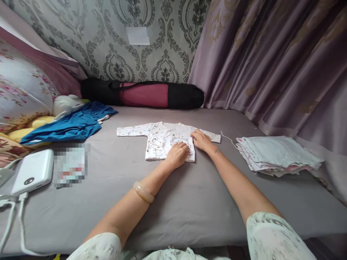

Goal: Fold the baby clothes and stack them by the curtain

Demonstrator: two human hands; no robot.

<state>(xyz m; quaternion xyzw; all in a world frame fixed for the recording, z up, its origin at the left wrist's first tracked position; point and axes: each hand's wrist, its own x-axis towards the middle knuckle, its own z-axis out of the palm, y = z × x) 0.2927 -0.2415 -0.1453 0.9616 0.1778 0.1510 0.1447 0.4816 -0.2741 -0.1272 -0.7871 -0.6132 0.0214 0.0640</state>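
A white baby wrap shirt (158, 141) lies spread out on the grey sheet, both long sleeves stretched sideways. Small prints dot its sleeves and left half, with ties at the front; an animal drawing marks the other half. My left hand (178, 156) rests flat over that drawing, fingers extended, hiding part of it. At the shirt's right side, where sleeve meets body, my right hand (201, 139) has its fingers bent and closed on the cloth. A pale bangle (143, 192) circles my left forearm.
Folded baby clothes (276, 153) are stacked at the right, a string trailing from them. On the left are a white power bank (34, 171) with cables, a blurred packet (72, 166) and a blue garment (70, 124). A long black-and-red bag (143, 95) lies along the wall.
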